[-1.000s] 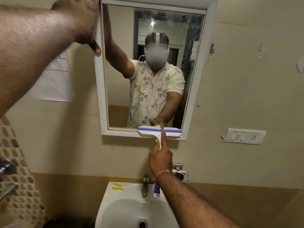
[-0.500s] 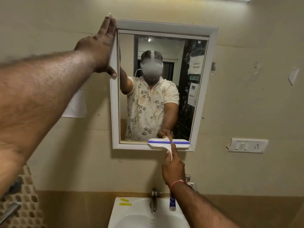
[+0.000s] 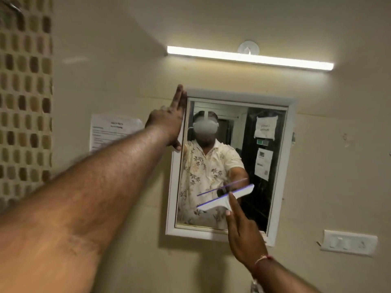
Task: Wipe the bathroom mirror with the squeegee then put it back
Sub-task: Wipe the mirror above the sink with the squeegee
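Squeegee point(image 3: 225, 197) tilted against the lower mirror point(image 3: 232, 166), blade rising rightward, gripped by the right hand point(image 3: 243, 233) from below (left hand point(image 3: 169, 121) flat, fingers extended, bracing the frame's upper-left edge).

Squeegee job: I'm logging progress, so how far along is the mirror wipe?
Done: the squeegee is off its storage spot and in the right hand. In hand: its blade is tilted on the lower glass of the mirror, while the left hand braces the frame's upper left edge. Left: finishing the wiping and putting the squeegee back; cleaned areas can't be told.
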{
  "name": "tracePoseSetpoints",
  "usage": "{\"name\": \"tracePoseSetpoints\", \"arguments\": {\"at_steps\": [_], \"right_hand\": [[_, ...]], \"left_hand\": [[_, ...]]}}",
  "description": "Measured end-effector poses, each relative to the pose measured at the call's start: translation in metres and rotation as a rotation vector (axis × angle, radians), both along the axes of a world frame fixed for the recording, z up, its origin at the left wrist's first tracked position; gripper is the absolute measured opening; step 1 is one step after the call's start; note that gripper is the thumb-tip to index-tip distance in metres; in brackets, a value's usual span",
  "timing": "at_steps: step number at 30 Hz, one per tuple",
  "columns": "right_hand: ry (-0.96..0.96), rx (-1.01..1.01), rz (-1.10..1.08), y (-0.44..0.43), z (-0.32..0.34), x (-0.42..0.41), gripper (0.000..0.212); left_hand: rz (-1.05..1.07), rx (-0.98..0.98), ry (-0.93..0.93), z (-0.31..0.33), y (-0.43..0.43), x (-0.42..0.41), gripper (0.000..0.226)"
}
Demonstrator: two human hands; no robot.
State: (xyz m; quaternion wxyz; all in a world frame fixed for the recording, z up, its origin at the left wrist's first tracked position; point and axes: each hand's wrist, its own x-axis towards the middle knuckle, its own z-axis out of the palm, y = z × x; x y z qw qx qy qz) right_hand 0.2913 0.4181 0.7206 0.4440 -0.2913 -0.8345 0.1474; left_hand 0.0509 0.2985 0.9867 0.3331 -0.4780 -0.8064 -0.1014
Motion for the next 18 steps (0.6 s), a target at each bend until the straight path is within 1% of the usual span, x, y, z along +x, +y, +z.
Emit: {"name": "tracePoseSetpoints", "arguments": {"at_steps": [3, 5, 8, 11, 13, 15, 17, 18], "right_hand": [[-0.186, 0.174, 0.09, -0.001, 0.073, -0.01, 0.065], [-0.302, 0.324, 0.094, -0.005, 0.12, -0.017, 0.066], [-0.428, 0.631, 0.046, -0.009, 0.179, -0.031, 0.064], [-0.563, 0.918, 0.005, -0.011, 0.222, -0.044, 0.062], [-0.634, 0.999, 0.001, -0.015, 0.245, -0.053, 0.061], [-0.687, 1.018, -0.001, -0.017, 0.259, -0.063, 0.06], [-0.696, 1.049, -0.021, -0.01, 0.266, -0.074, 0.059], [-0.681, 1.051, -0.028, -0.006, 0.268, -0.079, 0.059]], "left_hand": [[0.014, 0.004, 0.029, -0.001, 0.001, 0.0, 0.186], [0.021, 0.013, 0.044, -0.001, 0.001, 0.0, 0.184], [0.029, 0.03, 0.063, -0.001, 0.003, -0.002, 0.184], [0.02, 0.051, 0.065, 0.0, 0.006, -0.004, 0.185], [0.006, 0.076, 0.063, -0.001, 0.008, -0.007, 0.183], [-0.016, 0.103, 0.062, -0.002, 0.009, -0.009, 0.177], [-0.009, 0.114, 0.073, -0.001, 0.01, -0.01, 0.167], [-0.002, 0.111, 0.077, 0.0, 0.011, -0.011, 0.166]]}}
